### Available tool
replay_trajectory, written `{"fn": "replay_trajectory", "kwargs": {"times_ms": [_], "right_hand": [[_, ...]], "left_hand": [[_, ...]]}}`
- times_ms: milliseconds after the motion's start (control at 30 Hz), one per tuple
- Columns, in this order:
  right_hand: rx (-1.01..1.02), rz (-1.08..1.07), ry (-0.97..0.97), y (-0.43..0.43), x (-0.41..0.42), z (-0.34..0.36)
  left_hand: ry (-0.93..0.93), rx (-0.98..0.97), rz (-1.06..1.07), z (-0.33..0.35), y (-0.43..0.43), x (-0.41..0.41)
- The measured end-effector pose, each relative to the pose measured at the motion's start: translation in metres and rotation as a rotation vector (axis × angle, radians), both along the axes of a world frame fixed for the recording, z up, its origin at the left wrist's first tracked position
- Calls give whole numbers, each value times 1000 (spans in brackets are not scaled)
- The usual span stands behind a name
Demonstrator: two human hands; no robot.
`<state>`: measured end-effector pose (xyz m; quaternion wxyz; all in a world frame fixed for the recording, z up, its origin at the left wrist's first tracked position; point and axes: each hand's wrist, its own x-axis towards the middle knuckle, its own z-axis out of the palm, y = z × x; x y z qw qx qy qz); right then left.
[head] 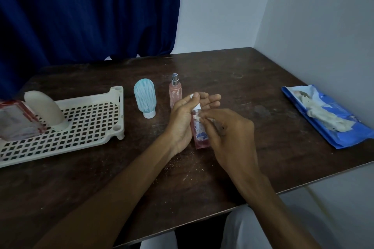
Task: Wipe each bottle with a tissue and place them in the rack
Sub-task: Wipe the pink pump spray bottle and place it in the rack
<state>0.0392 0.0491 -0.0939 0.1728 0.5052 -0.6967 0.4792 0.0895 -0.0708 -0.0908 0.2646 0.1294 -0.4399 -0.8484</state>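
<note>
Desk [242, 79] carries all items, with a blue curtain [81, 16] behind its far left edge and a wall on the right.

Left hand [182, 121] holds the pink bottle [199, 137] just above the middle of the desk. The bottle stands roughly upright, with its base at or close to the desk surface. The left fingers [212, 99] lie nearly straight behind the bottle, the palm is against its left side, and the thumb is bent over the white cap [196, 107], so the grasp is on the bottle.

Right hand [232, 133] is at the bottle's right side. Its fingers [208, 119] are bent, with the tips against the upper front of the bottle. Whether they pinch a tissue there cannot be told.

Spray bottle [175, 91], also pink, stands upright just behind the left hand. Blue bottle [144, 97] stands on its white cap just left of the spray bottle.

Rack [89, 100], white and perforated, sits at the left side of the desk. It holds a cream bottle [45, 109] and, at its left end, a red-edged container [18, 121].

Blue pack [344, 137] lies near the right edge of the desk, well apart from the hands, with a crumpled tissue [327, 117] on top of it.
</note>
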Motion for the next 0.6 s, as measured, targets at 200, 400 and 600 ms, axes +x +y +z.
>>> {"fn": "replay_trajectory", "kwargs": {"times_ms": [200, 400, 600], "right_hand": [[89, -11, -11, 25, -4, -11], [89, -17, -68, 16, -7, -8], [41, -28, -28, 25, 12, -22]], "left_hand": [[-27, -72, 38, -1, 1, -1], [-21, -94, 45, -4, 3, 0], [-14, -51, 108, -4, 0, -4]]}}
